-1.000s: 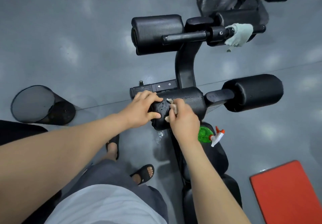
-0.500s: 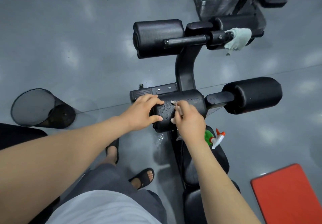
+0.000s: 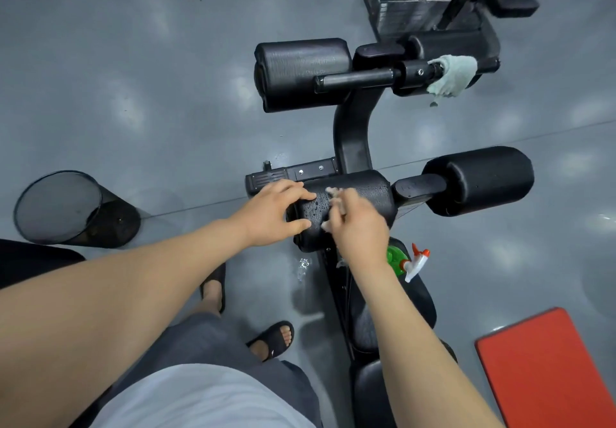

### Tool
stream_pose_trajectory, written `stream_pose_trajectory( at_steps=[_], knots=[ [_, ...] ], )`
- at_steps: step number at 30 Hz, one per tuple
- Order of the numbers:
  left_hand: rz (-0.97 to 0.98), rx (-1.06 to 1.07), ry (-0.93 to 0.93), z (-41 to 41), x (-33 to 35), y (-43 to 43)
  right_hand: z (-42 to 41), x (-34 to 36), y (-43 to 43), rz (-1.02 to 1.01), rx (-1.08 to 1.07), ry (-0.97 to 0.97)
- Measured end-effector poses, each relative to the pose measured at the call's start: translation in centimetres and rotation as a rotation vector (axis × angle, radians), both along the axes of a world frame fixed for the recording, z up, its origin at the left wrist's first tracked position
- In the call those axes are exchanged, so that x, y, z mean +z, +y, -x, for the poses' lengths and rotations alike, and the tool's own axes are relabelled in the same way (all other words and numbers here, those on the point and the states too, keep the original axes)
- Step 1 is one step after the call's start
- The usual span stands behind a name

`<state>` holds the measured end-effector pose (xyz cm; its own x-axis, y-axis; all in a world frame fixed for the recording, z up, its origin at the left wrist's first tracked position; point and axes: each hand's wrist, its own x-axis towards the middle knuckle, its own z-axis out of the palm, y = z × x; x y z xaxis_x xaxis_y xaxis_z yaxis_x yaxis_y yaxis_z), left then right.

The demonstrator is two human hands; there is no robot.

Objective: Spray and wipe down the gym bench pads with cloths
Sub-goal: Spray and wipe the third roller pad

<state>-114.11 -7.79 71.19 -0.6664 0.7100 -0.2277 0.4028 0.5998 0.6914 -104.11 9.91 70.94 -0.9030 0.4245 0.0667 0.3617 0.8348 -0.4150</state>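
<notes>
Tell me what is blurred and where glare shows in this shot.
Head view: the right hand and its cloth are motion-blurred; the left hand, holding the wet pad, is sharp; soft glare patches dot the grey floor.

1. Near roller pad (image 3: 356, 194): black vinyl, glossy, beaded wet.
2. Far cloth (image 3: 453, 74): pale green terry, rough.
3. Bin (image 3: 60, 207): black wire mesh.
4. Floor (image 3: 133, 94): grey, smooth, semi-gloss.
5. Spray bottle (image 3: 396, 259): green plastic.

Cloth (image 3: 332, 191) blurry, mostly under R hand (image 3: 360, 227)
</notes>
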Motion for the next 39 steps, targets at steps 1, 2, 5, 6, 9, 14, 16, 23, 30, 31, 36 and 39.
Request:
stream_pose_trajectory(
  at_steps=[1,2,5,6,9,14,16,23,30,31,36,39],
  knots=[
    [0.001,0.001,-0.017,0.1,0.0,-0.1,-0.3,0.1,-0.3,-0.019,0.097,-0.009],
    [0.005,-0.002,-0.035,0.2,0.1,-0.1,-0.5,0.1,-0.1,-0.051,0.156,-0.023],
    [0.021,-0.029,-0.066,0.8,0.2,-0.3,-0.3,0.2,2.4,-0.108,0.075,-0.083],
    [0.018,-0.034,-0.062,0.9,0.2,-0.4,-0.1,0.3,3.5,-0.087,-0.037,-0.104],
    [-0.010,0.000,-0.047,1.1,0.0,-0.7,0.2,0.6,5.6,-0.019,-0.357,-0.076],
    [-0.070,0.034,-0.037,1.8,-1.0,-0.4,-0.3,0.9,0.3,0.143,-0.224,-0.007],
    [-0.090,0.024,-0.045,2.2,-1.6,-0.4,-1.0,0.6,-2.2,0.193,-0.040,0.031],
    [-0.102,0.044,-0.096,2.6,-2.5,-0.3,-1.8,-0.3,0.3,-0.036,-0.112,-0.015],
    [-0.079,0.055,-0.140,3.0,-2.5,-0.4,-1.1,-1.1,-2.5,-0.018,-0.246,0.116],
    [-0.078,0.058,-0.149,3.0,-2.5,-0.4,-1.1,-1.1,-3.6,-0.004,-0.179,0.117],
    [-0.083,0.058,-0.172,3.1,-2.3,-0.4,-0.5,-0.8,-2.8,-0.097,-0.101,0.077],
    [-0.090,0.056,-0.170,2.7,-2.0,-0.4,-0.3,-0.5,0.0,-0.045,-0.298,0.026]
  ],
)
